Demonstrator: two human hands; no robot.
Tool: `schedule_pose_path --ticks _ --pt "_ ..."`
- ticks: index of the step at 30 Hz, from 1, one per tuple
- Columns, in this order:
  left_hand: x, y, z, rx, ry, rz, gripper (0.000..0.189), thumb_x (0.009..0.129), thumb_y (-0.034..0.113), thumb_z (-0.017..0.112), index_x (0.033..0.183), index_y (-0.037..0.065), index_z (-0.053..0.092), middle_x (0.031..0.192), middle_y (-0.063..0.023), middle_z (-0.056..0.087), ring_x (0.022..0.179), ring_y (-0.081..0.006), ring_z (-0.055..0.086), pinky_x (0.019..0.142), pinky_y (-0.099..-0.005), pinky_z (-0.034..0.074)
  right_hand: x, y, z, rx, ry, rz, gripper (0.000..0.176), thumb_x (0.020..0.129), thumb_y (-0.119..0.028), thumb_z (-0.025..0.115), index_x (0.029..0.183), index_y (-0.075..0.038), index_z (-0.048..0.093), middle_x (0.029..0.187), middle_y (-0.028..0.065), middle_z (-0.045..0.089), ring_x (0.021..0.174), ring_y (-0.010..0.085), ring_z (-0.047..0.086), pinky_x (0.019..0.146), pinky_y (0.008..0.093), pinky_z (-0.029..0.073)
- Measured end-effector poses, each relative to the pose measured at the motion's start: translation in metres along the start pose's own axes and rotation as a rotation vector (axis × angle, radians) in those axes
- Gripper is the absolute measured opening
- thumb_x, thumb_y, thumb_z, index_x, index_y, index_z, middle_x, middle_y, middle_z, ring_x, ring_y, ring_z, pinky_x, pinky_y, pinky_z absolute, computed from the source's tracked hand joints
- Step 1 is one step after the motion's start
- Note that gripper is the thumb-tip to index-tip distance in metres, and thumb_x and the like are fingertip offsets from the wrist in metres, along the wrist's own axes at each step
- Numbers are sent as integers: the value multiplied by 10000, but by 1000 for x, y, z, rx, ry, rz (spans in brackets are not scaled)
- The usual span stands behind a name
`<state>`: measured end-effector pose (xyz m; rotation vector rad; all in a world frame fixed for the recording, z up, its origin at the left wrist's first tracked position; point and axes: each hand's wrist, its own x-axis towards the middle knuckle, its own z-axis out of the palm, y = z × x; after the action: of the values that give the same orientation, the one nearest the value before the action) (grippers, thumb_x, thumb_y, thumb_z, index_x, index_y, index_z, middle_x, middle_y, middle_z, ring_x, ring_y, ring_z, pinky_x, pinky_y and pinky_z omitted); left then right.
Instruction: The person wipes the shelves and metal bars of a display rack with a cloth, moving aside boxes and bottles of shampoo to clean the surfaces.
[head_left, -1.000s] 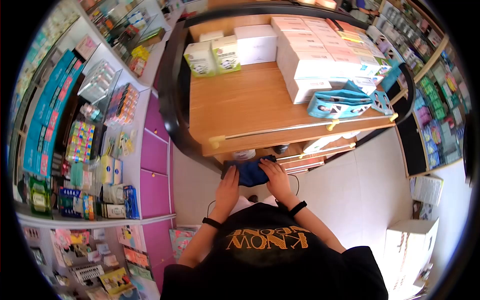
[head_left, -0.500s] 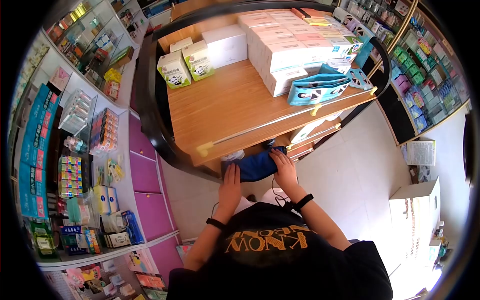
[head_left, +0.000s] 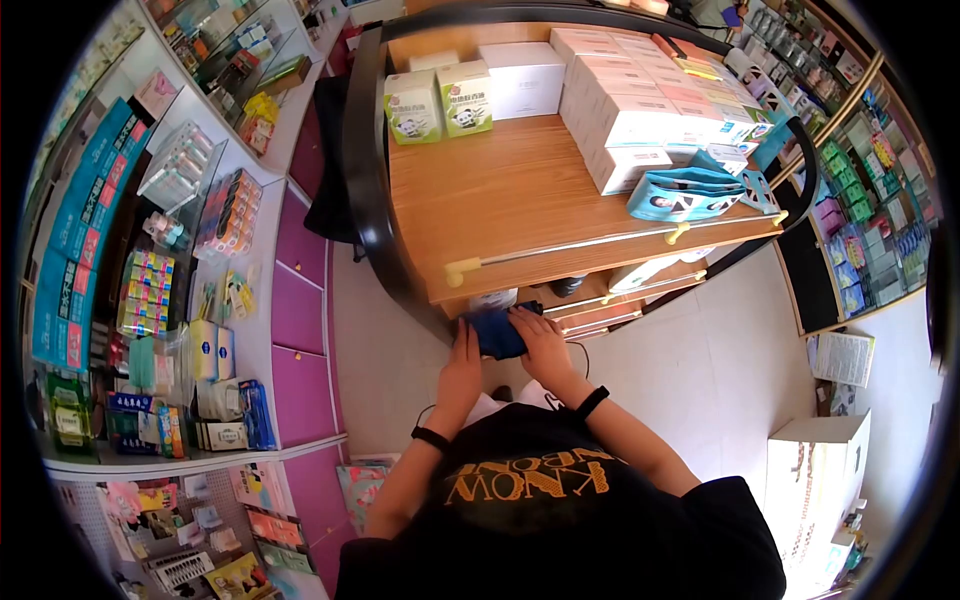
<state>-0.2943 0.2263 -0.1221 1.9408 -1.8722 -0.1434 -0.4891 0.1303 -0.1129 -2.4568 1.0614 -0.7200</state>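
A dark blue piece of cloth (head_left: 499, 334) is bunched between my two hands, just in front of the lower shelf of the wooden display stand. My left hand (head_left: 462, 368) presses along its left side with fingers held together. From the right, my right hand (head_left: 541, 346) grips the cloth, fingertips over its upper edge. The underside of the cloth and my thumbs are mostly hidden. Right behind it, a whitish item (head_left: 494, 299) and a dark round object (head_left: 567, 286) show on the lower shelf.
The wooden stand (head_left: 490, 190) has a dark curved frame and carries stacked pale boxes (head_left: 630, 110), panda-print boxes (head_left: 467, 98) and a light-blue pouch (head_left: 686, 194). Stocked shelves (head_left: 262, 200) line the left. A large white carton (head_left: 815, 490) stands at right; a thin cable (head_left: 583, 356) hangs near my right wrist.
The blue cloth was stretched wider between my hands; it is now shorter and bunched, with my hands closer together. The view has shifted, so the stand appears further right.
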Motion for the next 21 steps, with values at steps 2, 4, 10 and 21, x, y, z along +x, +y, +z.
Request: schedule_pose_path --ticks 2,4,10,21 --pt "0 0 0 -26 -10 -2 627 944 9 588 1553 -65 459 1692 -295 389 1375 -437 615 909 -412 648 1 0 -6 4 -40 53 726 769 33 637 1482 -90 583 1589 82 579 1489 302 515 1192 506 406" --pt "1 -4 6 -32 14 -4 639 924 22 622 1542 -47 479 1685 -277 407 1321 -432 650 904 -427 647 0 0 -12 13 -37 39 722 773 38 634 1480 -97 586 1585 81 582 1487 307 516 1180 504 417" --pt "11 4 11 97 56 83 621 896 71 658 1500 -21 545 1655 -236 471 1404 -365 608 926 -404 644 -6 10 -27 2 -23 102 727 770 72 616 1477 -96 583 1590 87 570 1495 323 505 1167 498 455" --pt "47 60 47 130 -18 208 542 983 172 607 1487 -23 563 1629 -213 499 1529 -326 482 1041 -410 601 -33 72 -77 -114 142 243 789 722 135 608 1473 -105 573 1576 84 573 1483 325 513 1192 472 464"
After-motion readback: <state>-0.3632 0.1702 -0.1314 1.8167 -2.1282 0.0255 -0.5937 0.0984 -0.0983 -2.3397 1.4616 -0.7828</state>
